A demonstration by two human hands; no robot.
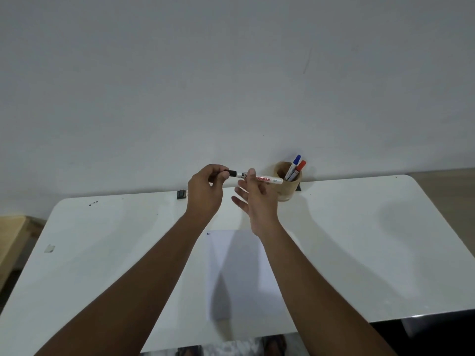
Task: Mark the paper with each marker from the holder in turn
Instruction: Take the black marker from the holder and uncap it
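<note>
A white marker (267,179) with a black cap lies level in the air above the table's back edge. My left hand (205,191) pinches its black cap end (232,173). My right hand (257,199) holds the barrel between thumb and fingers, the other fingers spread. A round wooden holder (289,187) stands just right of my hands, with a blue-capped marker (295,163) and a red-capped marker (300,168) leaning in it. A white sheet of paper (241,273) lies on the table below my forearms, with a small dark blue mark (208,234) at its top left corner.
The white table (385,240) has rounded corners and stands against a plain wall. A small black clip (181,194) sits at the back edge, dark specks (93,203) at the back left, and a scrap of tape (49,248) at the left.
</note>
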